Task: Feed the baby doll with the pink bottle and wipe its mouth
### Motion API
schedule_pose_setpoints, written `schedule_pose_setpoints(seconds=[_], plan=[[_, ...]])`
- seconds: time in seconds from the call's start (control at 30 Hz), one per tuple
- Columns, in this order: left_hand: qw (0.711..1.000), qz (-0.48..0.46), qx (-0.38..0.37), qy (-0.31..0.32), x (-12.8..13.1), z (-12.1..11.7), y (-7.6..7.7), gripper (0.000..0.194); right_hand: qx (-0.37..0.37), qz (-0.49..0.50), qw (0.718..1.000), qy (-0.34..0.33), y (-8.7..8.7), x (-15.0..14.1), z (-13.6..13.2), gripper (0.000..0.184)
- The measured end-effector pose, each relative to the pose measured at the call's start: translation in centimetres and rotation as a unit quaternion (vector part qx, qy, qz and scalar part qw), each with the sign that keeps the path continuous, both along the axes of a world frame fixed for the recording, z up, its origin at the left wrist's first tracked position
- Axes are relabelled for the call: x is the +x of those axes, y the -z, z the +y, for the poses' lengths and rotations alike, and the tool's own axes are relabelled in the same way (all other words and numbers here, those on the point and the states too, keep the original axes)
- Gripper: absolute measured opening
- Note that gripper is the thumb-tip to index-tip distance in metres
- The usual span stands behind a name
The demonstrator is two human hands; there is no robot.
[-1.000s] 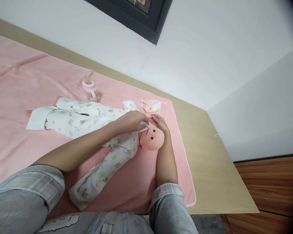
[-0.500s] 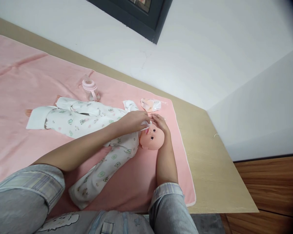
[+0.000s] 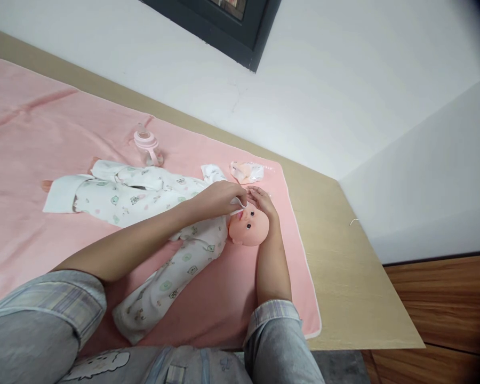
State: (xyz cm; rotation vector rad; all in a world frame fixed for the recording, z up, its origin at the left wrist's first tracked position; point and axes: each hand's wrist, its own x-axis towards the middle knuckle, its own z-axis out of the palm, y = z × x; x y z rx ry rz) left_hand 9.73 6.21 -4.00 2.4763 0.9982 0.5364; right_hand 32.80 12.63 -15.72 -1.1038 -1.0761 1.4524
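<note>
A baby doll [image 3: 249, 228] lies on its back in a white printed sleepsuit [image 3: 152, 194], head to the right. My left hand [image 3: 226, 197] reaches across the doll's chest, its fingers pinching a small white tissue [image 3: 237, 204] against the doll's face near the mouth. My right hand [image 3: 261, 200] curves round the far side of the doll's head, fingers stretched towards my left hand and touching the cheek. Part of the tissue is hidden by my left fingers. The doll's near sleeve spreads out towards me.
A pink-lidded baby bottle [image 3: 148, 148] stands beyond the doll's legs. Just past the head lies a crumpled clear plastic packet [image 3: 247, 172]. All rest on a pink blanket [image 3: 220, 298] over a wooden board [image 3: 344, 277], with a white wall [image 3: 324, 96] behind.
My left fingers and the tissue have shifted very slightly at the doll's mouth. My right hand and the doll look the same.
</note>
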Motion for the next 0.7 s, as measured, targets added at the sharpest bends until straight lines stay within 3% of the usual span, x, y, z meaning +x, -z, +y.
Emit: schedule_pose_setpoints(seconds=[0.23,0.7], plan=[[0.998,-0.038,-0.032,0.025,-0.5,-0.4,-0.7,0.017,-0.005,-0.013,1.0,0.001,0.2,0.1,0.4,0.034],[0.998,0.054,-0.018,0.017,-0.2,-0.9,-0.2,0.019,-0.009,-0.019,1.0,0.016,-0.9,-0.3,-0.6,0.033]])
